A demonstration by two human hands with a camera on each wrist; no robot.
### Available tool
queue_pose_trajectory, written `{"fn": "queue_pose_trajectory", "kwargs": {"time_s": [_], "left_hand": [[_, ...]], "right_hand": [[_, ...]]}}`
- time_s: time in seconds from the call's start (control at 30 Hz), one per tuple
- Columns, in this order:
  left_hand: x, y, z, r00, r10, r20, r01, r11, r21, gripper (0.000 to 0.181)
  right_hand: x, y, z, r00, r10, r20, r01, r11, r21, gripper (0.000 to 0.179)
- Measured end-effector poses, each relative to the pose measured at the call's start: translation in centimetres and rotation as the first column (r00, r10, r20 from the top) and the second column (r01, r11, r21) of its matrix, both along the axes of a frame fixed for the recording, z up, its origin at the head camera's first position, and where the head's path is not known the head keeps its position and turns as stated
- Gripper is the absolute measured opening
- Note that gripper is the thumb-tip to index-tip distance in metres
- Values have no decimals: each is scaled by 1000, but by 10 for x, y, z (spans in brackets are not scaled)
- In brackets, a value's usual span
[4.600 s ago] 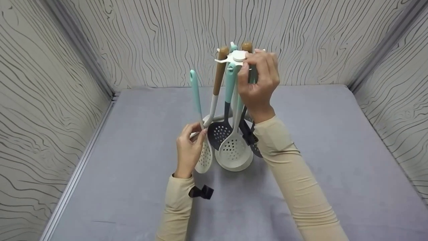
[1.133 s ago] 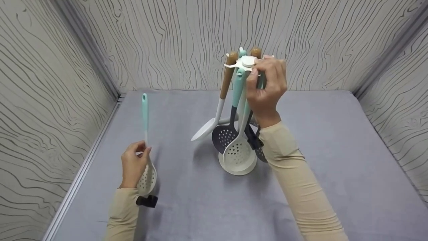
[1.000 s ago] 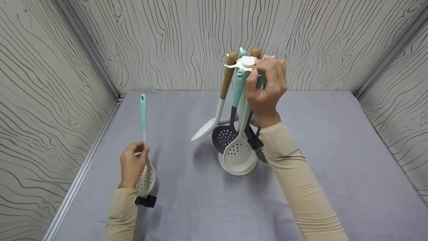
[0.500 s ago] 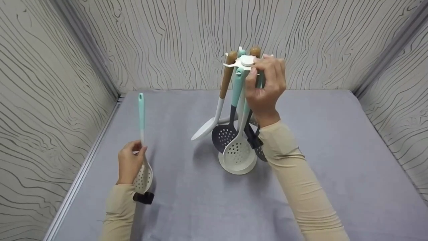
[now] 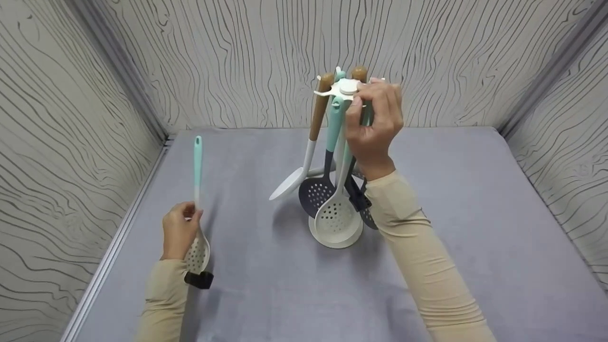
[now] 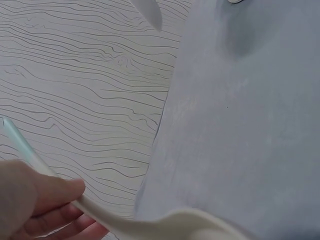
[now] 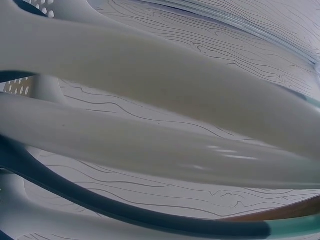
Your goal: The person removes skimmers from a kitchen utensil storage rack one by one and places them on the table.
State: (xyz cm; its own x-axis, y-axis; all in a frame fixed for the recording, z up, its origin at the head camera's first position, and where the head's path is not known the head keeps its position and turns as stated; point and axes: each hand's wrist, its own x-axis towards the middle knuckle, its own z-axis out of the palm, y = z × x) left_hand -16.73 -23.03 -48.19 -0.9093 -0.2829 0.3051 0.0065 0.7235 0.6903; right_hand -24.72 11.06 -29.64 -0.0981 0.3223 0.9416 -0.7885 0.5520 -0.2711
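Behind everything, you have a pale wall with dark wavy lines (image 5: 266, 61) at 12 o'clock. In front of it is a wide, flat table under grey cloth (image 5: 266, 294). A tall white stand with hooks (image 5: 348, 87) is on the cloth, near the middle. At about 8 o'clock from it, you hold the white spoon with little holes and a mint green handle (image 5: 197, 166). It points up, and I can't tell if its bowl touches the cloth. A shallow white ladle with a brown handle (image 5: 288, 184) hangs at 9 o'clock on the stand. A dark grey spoon with holes (image 5: 317, 192) hangs next to it. Your right hand (image 5: 376, 124) pinches the stand's top. Your smaller-looking left hand (image 5: 180, 230) pinches the spoon's neck, thumb against fingers. A small black box (image 5: 199, 280) sits by that wrist.
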Motion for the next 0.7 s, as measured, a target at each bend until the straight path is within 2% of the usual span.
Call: {"fn": "queue_pose_trajectory", "kwargs": {"time_s": [0.47,0.7], "left_hand": [[-7,-7,-5,997,-13,80,14,1000,-16,25],[-14,-11,-5,988,-26,155,28,1000,-10,25]], "right_hand": [[0,0,1,1000,2,-3,-2,1000,-8,15],[0,0,0,1000,-6,-5,6,1000,-5,16]]}}
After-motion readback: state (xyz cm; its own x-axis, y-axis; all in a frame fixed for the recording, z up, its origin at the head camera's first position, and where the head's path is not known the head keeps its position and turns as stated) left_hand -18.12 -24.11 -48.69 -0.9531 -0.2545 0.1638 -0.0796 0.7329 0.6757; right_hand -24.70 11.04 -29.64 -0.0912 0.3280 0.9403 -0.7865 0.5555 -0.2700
